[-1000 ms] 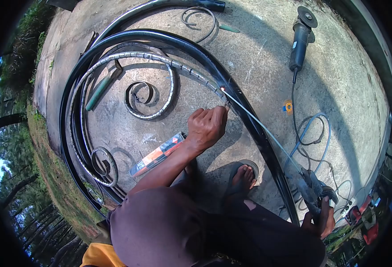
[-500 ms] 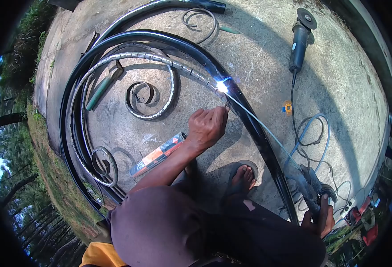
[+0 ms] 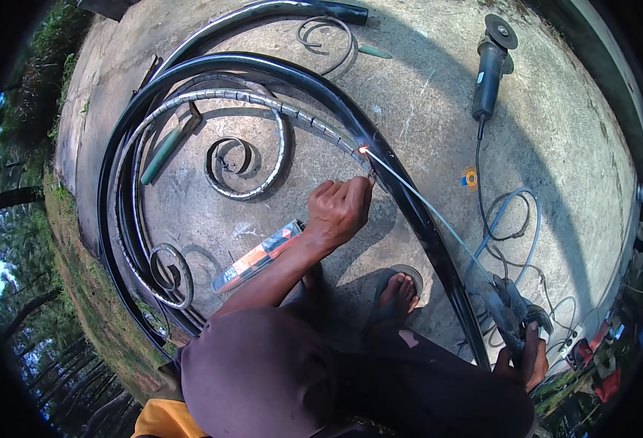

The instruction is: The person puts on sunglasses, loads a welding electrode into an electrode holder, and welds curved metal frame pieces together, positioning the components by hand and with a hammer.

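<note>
Little had been shifted since half a second earlier: both hands were kept nearly in place, while the white flare at the tip of the thin rod [image 3: 453, 232] was reduced to a small orange glow. The rod's rear end was clamped in the holder [image 3: 513, 314], which was grasped by the right hand [image 3: 533, 358]. From there its long axis was directed forward and leftward across the black tube [image 3: 454, 292], its tip being placed where the notched silver bar [image 3: 314, 120] was met by the tube. That spot was found just beyond the left hand [image 3: 339, 210], far nearer to it than to the right. The left fingers were curled closed beside the bar's end; whether it was pinched could not be told.
</note>
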